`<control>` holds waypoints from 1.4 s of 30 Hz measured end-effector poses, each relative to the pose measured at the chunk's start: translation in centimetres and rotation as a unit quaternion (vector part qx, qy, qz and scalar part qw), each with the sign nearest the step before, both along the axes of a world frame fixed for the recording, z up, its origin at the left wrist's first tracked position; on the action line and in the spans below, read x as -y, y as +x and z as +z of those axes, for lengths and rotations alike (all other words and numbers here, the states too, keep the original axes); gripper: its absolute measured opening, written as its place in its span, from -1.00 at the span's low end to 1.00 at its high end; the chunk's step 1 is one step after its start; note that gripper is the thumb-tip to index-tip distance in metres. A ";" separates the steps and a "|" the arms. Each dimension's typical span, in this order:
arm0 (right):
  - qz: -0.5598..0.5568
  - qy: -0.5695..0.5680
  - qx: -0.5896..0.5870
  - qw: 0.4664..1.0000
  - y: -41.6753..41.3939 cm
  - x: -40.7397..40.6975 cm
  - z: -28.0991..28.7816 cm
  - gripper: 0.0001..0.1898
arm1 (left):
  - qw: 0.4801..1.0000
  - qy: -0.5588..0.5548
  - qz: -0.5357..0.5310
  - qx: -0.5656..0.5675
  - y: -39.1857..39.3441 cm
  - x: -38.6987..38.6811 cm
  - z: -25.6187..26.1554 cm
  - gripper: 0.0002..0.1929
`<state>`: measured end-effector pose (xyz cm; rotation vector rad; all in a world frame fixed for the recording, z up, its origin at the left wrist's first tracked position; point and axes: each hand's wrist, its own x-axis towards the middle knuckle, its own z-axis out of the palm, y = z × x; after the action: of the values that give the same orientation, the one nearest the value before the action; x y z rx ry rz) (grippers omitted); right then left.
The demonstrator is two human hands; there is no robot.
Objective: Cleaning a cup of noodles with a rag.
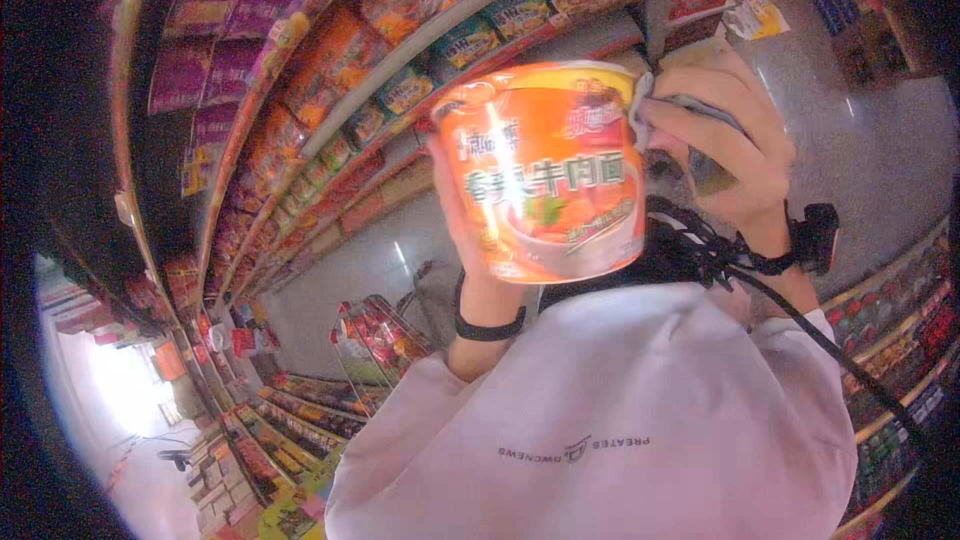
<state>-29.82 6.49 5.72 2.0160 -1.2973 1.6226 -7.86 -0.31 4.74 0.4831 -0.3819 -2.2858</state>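
Note:
A large orange instant-noodle cup [555, 172] with a yellow band at one end and printed writing is held up in front of my chest. My left hand [454, 217] grips it along its left side, with most of the fingers hidden behind the cup. On the right, my right hand [705, 127] has bent fingers round a pale, crumpled, cloth-like piece [642, 109], which meets the cup's edge. The image is blurred there, so its material cannot be told. Both wrists wear black bands.
Shelves of packaged noodles [517, 15] run along the upper left. A wire shopping cart [379, 337] with red packages stands on the grey floor at the lower left. More stocked shelves [892, 322] line the right. A black cable [810, 337] crosses by my right arm.

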 end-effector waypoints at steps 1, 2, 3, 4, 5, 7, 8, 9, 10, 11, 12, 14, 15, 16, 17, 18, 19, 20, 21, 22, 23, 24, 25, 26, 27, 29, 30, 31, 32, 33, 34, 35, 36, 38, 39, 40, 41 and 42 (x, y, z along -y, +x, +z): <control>0.002 -0.002 0.008 1.000 0.1 0.0 0.0 -0.68 | 1.000 0.012 -0.008 -0.017 0.3 0.0 0.0 -0.34; 0.002 -0.005 0.016 1.000 0.2 0.0 -0.1 -0.68 | 0.999 0.024 -0.019 -0.034 0.5 0.1 -0.1 -0.34; 0.002 -0.008 0.023 1.000 0.2 0.0 -0.1 -0.68 | 0.998 0.033 -0.023 -0.044 0.5 0.0 -0.5 -0.34; 0.014 -0.003 0.027 1.000 0.3 -0.1 -0.2 -0.68 | 0.997 0.042 -0.027 -0.054 0.5 -0.2 -1.0 -0.34; 0.025 0.001 0.031 0.999 0.4 -0.3 -0.2 -0.69 | 0.996 0.051 -0.032 -0.063 0.5 -0.4 -1.4 -0.34; 0.044 0.007 0.042 0.998 0.9 -0.7 -0.3 -0.70 | 0.993 0.068 -0.042 -0.082 0.4 -0.8 -2.0 -0.34; 0.060 0.015 0.044 0.997 1.1 -0.8 -0.5 -0.70 | 0.992 0.076 -0.045 -0.091 0.1 -0.9 -1.7 -0.34; 0.075 0.023 0.046 0.996 1.3 -0.9 -0.7 -0.70 | 0.984 0.102 -0.034 -0.145 -0.4 -1.0 -0.8 -0.32; 0.091 0.030 0.048 0.994 1.4 -1.1 -1.0 -0.69 | 0.978 0.120 -0.042 -0.163 -0.7 -0.8 -0.6 -0.30; 0.106 0.028 0.044 0.993 1.7 -1.2 -1.2 -0.68 | 0.973 0.137 -0.048 -0.182 -0.9 -0.6 -0.4 -0.29; 0.114 0.033 0.036 0.992 1.8 -1.4 -1.3 -0.68 | 0.966 0.153 -0.054 -0.201 -1.1 -0.4 -0.3 -0.27; 0.126 0.044 0.018 0.991 1.8 -1.8 -1.4 -0.66 | 0.953 0.147 -0.070 -0.257 -1.7 -0.5 -0.2 -0.26; 0.128 0.031 0.024 0.991 2.0 -1.6 -1.2 -0.66 | 0.949 0.146 -0.076 -0.269 -1.7 -0.5 -0.5 -0.26; 0.124 0.021 0.016 0.992 1.9 -1.4 -1.1 -0.66 | 0.952 0.167 -0.054 -0.253 -1.4 -0.4 -0.8 -0.28; 0.119 0.011 0.006 0.993 1.7 -1.2 -1.1 -0.66 | 0.953 0.187 -0.035 -0.237 -1.3 -0.2 -1.3 -0.29; 0.113 0.001 -0.004 0.994 1.6 -1.0 -1.0 -0.66 | 0.957 0.162 -0.042 -0.238 -1.1 -0.1 -1.9 -0.30; 0.110 -0.003 -0.006 0.994 1.5 -0.8 -1.1 -0.66 | 0.960 0.137 -0.049 -0.239 -1.1 0.0 -2.6 -0.31; 0.110 -0.008 -0.008 0.994 1.4 -0.7 -1.1 -0.66 | 0.966 0.123 -0.049 -0.221 -1.2 0.0 -2.7 -0.30; 0.109 -0.012 -0.010 0.994 1.3 -0.5 -1.1 -0.65 | 0.972 0.109 -0.050 -0.202 -1.3 0.0 -2.9 -0.30; 0.108 -0.008 -0.018 0.994 1.2 -0.4 -1.0 -0.66 | 0.977 0.094 -0.050 -0.183 -1.4 0.0 -3.1 -0.30; 0.107 -0.006 -0.027 0.994 1.0 -0.1 -0.8 -0.67 | 0.988 0.058 -0.047 -0.137 -1.5 0.5 -3.2 -0.29; 0.106 -0.004 -0.035 0.994 0.9 0.2 -0.7 -0.67 | 0.995 0.031 -0.039 -0.090 -1.7 0.7 -3.1 -0.30; 0.115 0.011 -0.036 0.993 0.8 0.3 -0.6 -0.67 | 0.999 0.005 -0.032 -0.040 -2.0 0.9 -2.8 -0.30; 0.124 0.026 -0.036 0.991 0.9 0.4 -0.7 -0.67 | 0.999 -0.019 -0.027 0.010 -2.4 0.9 -2.6 -0.30; 0.134 0.041 -0.037 0.989 0.9 0.5 -0.8 -0.67 | 0.998 -0.030 -0.008 0.052 -2.8 1.0 -2.1 -0.31; 0.134 0.046 -0.054 0.988 1.2 0.7 -0.4 -0.67 | 0.996 -0.055 -0.011 0.069 -3.0 0.6 -1.9 -0.33; 0.131 0.051 -0.063 0.988 1.3 0.4 0.1 -0.68 | 0.993 -0.062 -0.017 0.097 -3.0 0.2 -1.5 -0.34; 0.127 0.068 -0.085 0.986 1.6 0.1 0.7 -0.69 | 0.990 -0.069 -0.024 0.124 -3.1 -0.2 -1.1 -0.34; 0.125 0.084 -0.107 0.983 1.7 0.1 1.1 -0.70 | 0.985 -0.076 -0.028 0.151 -3.4 -0.4 -1.1 -0.35; 0.122 0.101 -0.129 0.979 1.8 0.0 1.4 -0.72 | 0.975 -0.107 -0.017 0.195 -3.2 -0.3 -2.6 -0.34; 0.119 0.105 -0.147 0.976 2.1 0.0 1.5 -0.73 | 0.972 -0.108 -0.012 0.208 -3.2 -0.4 -3.3 -0.34; 0.117 0.109 -0.164 0.973 2.5 0.0 1.5 -0.74 | 0.969 -0.111 -0.005 0.222 -3.2 -0.4 -3.8 -0.33; 0.115 0.112 -0.180 0.970 2.7 0.0 1.3 -0.75 | 0.964 -0.120 0.006 0.239 -3.1 -0.3 -4.5 -0.33; 0.118 0.129 -0.206 0.963 2.7 -0.2 1.2 -0.76 | 0.952 -0.137 0.026 0.273 -3.1 -0.2 -6.0 -0.31; 0.122 0.136 -0.214 0.960 2.8 -0.2 1.4 -0.76 | 0.942 -0.163 0.035 0.291 -3.0 -0.2 -6.9 -0.30; 0.122 0.137 -0.212 0.960 2.8 -0.2 1.4 -0.76 | 0.939 -0.173 0.037 0.295 -2.8 -0.2 -7.5 -0.29; 0.122 0.137 -0.210 0.960 2.8 -0.2 1.4 -0.75 | 0.935 -0.184 0.038 0.300 -3.0 -0.1 -7.4 -0.29; 0.119 0.132 -0.198 0.964 2.8 -0.2 1.1 -0.75 | 0.940 -0.179 0.030 0.290 -3.0 -0.1 -7.1 -0.28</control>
<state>-27.04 6.72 6.84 2.5748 -1.2060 1.0831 -10.81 -0.24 -2.36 0.9581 -1.0361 -1.9149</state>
